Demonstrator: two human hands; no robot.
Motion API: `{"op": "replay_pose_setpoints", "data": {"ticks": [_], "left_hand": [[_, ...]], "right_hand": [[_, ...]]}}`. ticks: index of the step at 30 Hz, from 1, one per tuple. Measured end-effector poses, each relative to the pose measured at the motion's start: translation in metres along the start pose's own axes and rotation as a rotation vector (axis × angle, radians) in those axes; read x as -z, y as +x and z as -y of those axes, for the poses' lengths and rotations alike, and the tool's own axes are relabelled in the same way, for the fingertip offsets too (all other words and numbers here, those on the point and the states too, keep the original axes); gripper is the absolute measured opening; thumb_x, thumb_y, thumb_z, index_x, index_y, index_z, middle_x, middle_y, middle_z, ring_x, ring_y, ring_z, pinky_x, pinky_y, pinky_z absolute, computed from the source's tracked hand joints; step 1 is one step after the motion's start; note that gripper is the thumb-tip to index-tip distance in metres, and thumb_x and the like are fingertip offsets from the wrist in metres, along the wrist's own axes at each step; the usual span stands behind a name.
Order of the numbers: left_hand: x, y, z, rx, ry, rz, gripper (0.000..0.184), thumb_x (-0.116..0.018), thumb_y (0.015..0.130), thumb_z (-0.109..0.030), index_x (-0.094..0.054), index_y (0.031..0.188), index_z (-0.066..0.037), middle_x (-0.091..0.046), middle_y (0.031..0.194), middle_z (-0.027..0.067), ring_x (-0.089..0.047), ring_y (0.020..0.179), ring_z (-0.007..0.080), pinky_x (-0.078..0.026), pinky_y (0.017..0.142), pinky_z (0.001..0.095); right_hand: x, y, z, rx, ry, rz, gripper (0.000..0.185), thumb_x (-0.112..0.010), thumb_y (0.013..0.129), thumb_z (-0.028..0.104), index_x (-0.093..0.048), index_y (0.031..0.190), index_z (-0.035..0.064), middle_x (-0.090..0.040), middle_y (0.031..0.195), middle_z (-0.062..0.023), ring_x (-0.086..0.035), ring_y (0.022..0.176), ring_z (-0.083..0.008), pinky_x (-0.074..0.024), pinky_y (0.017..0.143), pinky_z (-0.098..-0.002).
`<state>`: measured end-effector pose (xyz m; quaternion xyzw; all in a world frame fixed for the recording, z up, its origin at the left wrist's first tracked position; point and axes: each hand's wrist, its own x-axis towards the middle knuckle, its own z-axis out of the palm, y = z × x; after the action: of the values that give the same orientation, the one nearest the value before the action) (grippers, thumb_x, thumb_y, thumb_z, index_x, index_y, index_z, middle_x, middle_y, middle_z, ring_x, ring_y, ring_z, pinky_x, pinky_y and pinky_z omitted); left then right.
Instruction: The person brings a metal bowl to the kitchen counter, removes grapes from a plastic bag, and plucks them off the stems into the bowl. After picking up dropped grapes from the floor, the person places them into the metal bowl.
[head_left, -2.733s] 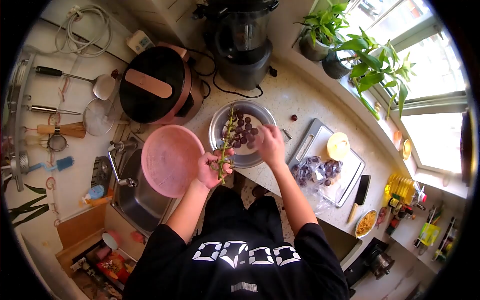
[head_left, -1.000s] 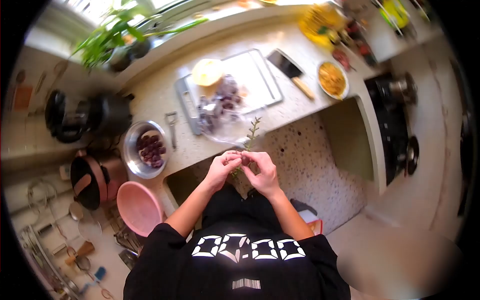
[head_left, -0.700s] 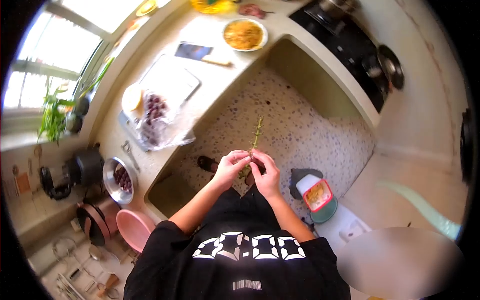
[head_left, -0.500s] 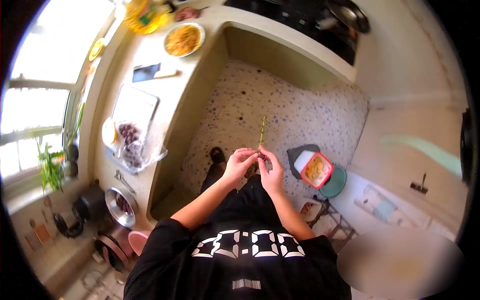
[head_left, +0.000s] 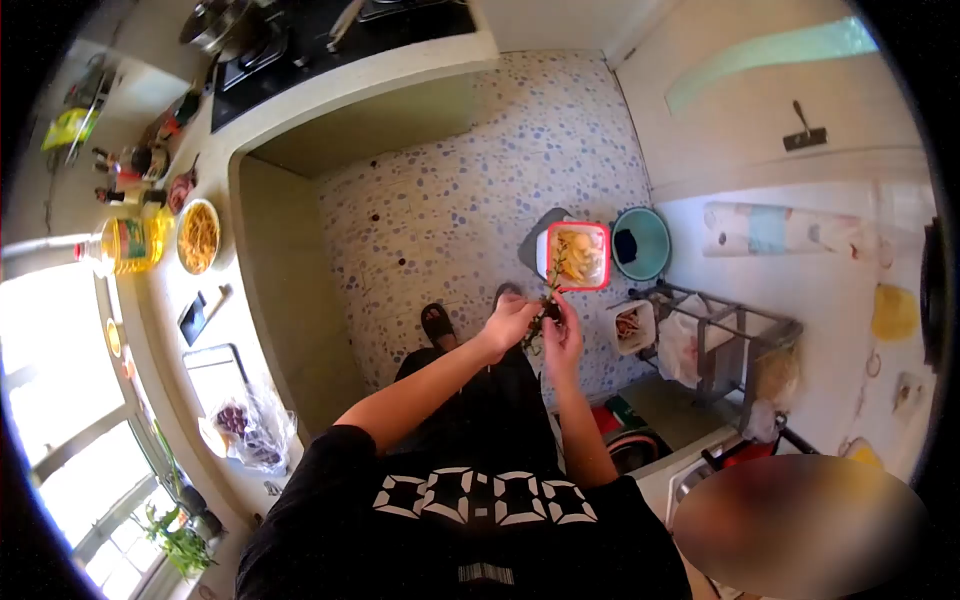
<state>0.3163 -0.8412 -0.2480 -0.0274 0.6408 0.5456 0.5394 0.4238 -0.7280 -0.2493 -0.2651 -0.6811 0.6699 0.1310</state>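
Observation:
Low in front of me, near my knees, both hands hold a thin green grape stem (head_left: 549, 312) with short side twigs. My left hand (head_left: 512, 325) is closed on it from the left. My right hand (head_left: 563, 335) has its fingers on its right side. Part of the stem is hidden by my fingers. Its upper end overlaps the near edge of a red-rimmed bin (head_left: 607, 255) with yellowish scraps inside; I cannot tell whether it touches. Dark purple grapes (head_left: 232, 420) lie by a clear plastic bag (head_left: 265, 440) on the left counter.
A teal bucket (head_left: 657, 240) stands right of the bin. Nearby are a small white container (head_left: 633, 328) and a metal rack (head_left: 740, 340). Along the left counter are a knife (head_left: 195, 318), a bowl of shredded food (head_left: 199, 237) and an oil bottle (head_left: 130, 245). The stove (head_left: 330, 50) is behind.
My view has turned to the right. Both hands, still holding the stem, have come nearer the red-rimmed bin, and more side twigs of the stem now show.

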Motion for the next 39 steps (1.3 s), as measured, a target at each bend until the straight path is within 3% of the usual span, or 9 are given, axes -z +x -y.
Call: {"op": "replay_pose_setpoints", "data": {"ticks": [6,8,12,17,18,23,25,34,39], "left_hand": [[-0.075,0.063,-0.026,-0.117,-0.029,0.053,0.052,-0.058,0.097,-0.034,-0.057,0.138,-0.002,-0.066,0.109,0.0109,-0.067,0.096,0.0203,-0.056,0.073,0.0341],[-0.096,0.099,-0.013,-0.104,0.072,-0.076,0.051,-0.058,0.097,-0.034,-0.058,0.137,-0.003,-0.066,0.115,0.013,-0.067,0.1,0.0225,-0.056,0.078,0.0357],[-0.108,0.139,-0.01,-0.23,0.563,-0.371,0.052,-0.058,0.096,-0.036,-0.059,0.137,-0.004,-0.063,0.128,0.0164,-0.067,0.104,0.0291,-0.053,0.09,0.0395],[-0.067,0.152,0.006,0.005,0.457,-0.368,0.049,-0.058,0.095,-0.037,-0.061,0.135,-0.01,-0.055,0.138,0.0181,-0.066,0.106,0.0326,-0.051,0.096,0.0407],[-0.056,0.147,0.013,0.015,0.492,-0.404,0.048,-0.058,0.095,-0.037,-0.062,0.135,-0.011,-0.054,0.139,0.0178,-0.066,0.105,0.032,-0.051,0.095,0.0406],[0.009,0.1,0.066,0.233,0.238,-0.611,0.043,-0.058,0.098,-0.03,-0.061,0.137,-0.011,-0.057,0.134,0.0138,-0.066,0.105,0.0237,-0.053,0.089,0.0367],[0.031,0.075,0.1,0.219,0.061,-0.761,0.043,-0.059,0.088,-0.031,-0.069,0.125,-0.011,-0.065,0.125,0.0194,-0.06,0.122,0.0325,-0.048,0.102,0.0391],[0.053,-0.052,0.231,0.356,-0.6,-1.188,0.046,-0.058,0.09,-0.028,-0.066,0.127,-0.003,-0.073,0.106,0.0118,-0.068,0.091,0.0149,-0.053,0.083,0.0299],[0.036,-0.077,0.348,0.386,-0.643,-1.345,0.049,-0.059,0.089,-0.03,-0.065,0.13,-0.004,-0.071,0.116,0.0182,-0.069,0.104,0.0272,-0.052,0.094,0.0356]], "right_hand": [[0.069,0.035,-0.025,-0.167,-0.068,-0.134,0.057,-0.067,0.091,0.002,-0.047,0.145,0.0025,-0.056,0.134,-0.0108,-0.057,0.121,-0.0196,-0.0494,0.097,-0.0344],[0.087,0.062,-0.029,-0.338,0.17,-0.248,0.058,-0.067,0.087,-0.003,-0.05,0.142,0.0018,-0.058,0.131,-0.0101,-0.058,0.117,-0.0186,-0.0484,0.098,-0.0326],[0.128,0.112,-0.102,-0.249,-0.178,-0.176,0.055,-0.069,0.086,0.0,-0.053,0.139,0.0007,-0.059,0.13,-0.0129,-0.059,0.116,-0.0218,-0.0483,0.098,-0.0343],[0.145,0.169,-0.142,-0.231,-0.537,-0.016,0.058,-0.072,0.084,0.004,-0.053,0.139,0.0014,-0.057,0.132,-0.0205,-0.058,0.12,-0.0332,-0.046,0.103,-0.0395],[0.15,0.174,-0.16,-0.026,-0.692,0.059,0.062,-0.073,0.083,0.008,-0.05,0.141,0.0024,-0.053,0.137,-0.0241,-0.053,0.126,-0.0402,-0.0435,0.107,-0.045],[0.15,0.184,-0.216,0.018,-0.871,0.273,0.064,-0.073,0.083,0.011,-0.048,0.141,0.0021,-0.049,0.141,-0.0255,-0.046,0.131,-0.0441,-0.04,0.111,-0.0479],[0.135,0.186,-0.196,-0.04,-0.891,0.326,0.062,-0.072,0.083,0.009,-0.049,0.139,0.0015,-0.049,0.141,-0.0253,-0.047,0.13,-0.0441,-0.0404,0.11,-0.0481],[0.029,0.176,-0.169,0.279,-0.993,0.603,0.03,-0.068,0.085,0.004,-0.065,0.115,0.0094,-0.062,0.095,-0.0174,-0.061,0.092,-0.04,-0.0488,0.082,-0.0494],[-0.04,0.163,-0.17,0.298,-1.017,0.82,0.028,-0.07,0.088,0.012,-0.065,0.116,0.0086,-0.063,0.088,-0.0133,-0.062,0.081,-0.0319,-0.0506,0.074,-0.0438]]}}
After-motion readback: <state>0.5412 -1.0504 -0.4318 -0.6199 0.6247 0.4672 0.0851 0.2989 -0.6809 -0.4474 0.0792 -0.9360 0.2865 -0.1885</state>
